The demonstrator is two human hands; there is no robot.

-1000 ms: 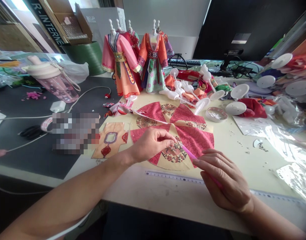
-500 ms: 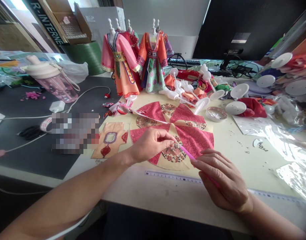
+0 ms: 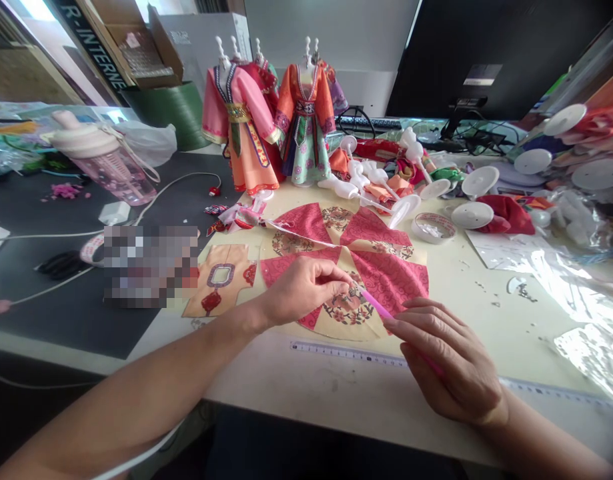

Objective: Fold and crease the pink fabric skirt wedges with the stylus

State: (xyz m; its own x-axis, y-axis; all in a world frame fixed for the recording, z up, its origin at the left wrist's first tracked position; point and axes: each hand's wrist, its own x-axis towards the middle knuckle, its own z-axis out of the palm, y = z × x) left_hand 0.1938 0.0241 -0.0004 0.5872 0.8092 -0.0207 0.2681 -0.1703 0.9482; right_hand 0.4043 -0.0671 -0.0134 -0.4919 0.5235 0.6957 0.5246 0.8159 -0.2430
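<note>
Right hand [image 3: 451, 363] grips pink tool [image 3: 377, 305], tip at left hand [image 3: 306, 287], whose fingertips are pressed together, any pinched bit too small to tell, over cloth [image 3: 393, 273] on tabletop [image 3: 281, 383].

- Round panelled piece [image 3: 369, 263]: matt, woven-looking cloth.
- Pink tool [image 3: 375, 305]: smooth plastic, faintly glossy.
- Ruler [image 3: 336, 351] near the desk's [image 3: 266, 380] front edge: smooth plastic.
- Wrapping [image 3: 589, 363], far right: crinkled, glossy clear plastic.
</note>
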